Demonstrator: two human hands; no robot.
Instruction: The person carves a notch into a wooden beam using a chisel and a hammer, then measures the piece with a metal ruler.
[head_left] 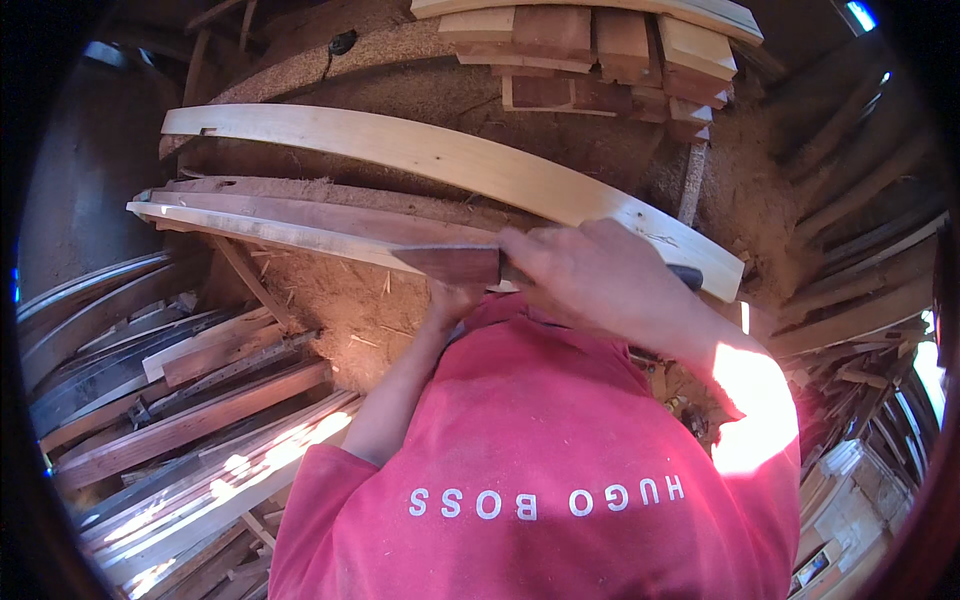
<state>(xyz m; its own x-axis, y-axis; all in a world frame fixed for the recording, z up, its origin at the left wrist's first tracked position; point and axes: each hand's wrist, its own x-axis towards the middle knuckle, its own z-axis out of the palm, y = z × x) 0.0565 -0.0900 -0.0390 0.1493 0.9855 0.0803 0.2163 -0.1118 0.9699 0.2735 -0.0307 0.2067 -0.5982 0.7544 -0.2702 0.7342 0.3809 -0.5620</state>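
Observation:
My right hand (605, 280) is closed round the dark handle of a knife-like tool (460, 264). Its broad flat blade points left and reflects a reddish tone; the butt of the handle shows beyond my hand. Just under the blade is my left hand (452, 298), close to the near edge of a long narrow board (290, 235). The blade hides its fingers, so its grip does not show. The blade's tip overlaps the board in view; whether they touch is unclear. A pale curved-looking plank (400, 145) runs behind both hands.
Stacked wood blocks (550, 35) stand at the far side. Lumber pieces (190, 430) fill the left, and more boards (860, 300) lean at the right. Sawdust and shavings (350, 320) cover the ground below the board. A slanted wooden leg (250, 280) stands under the board's left part.

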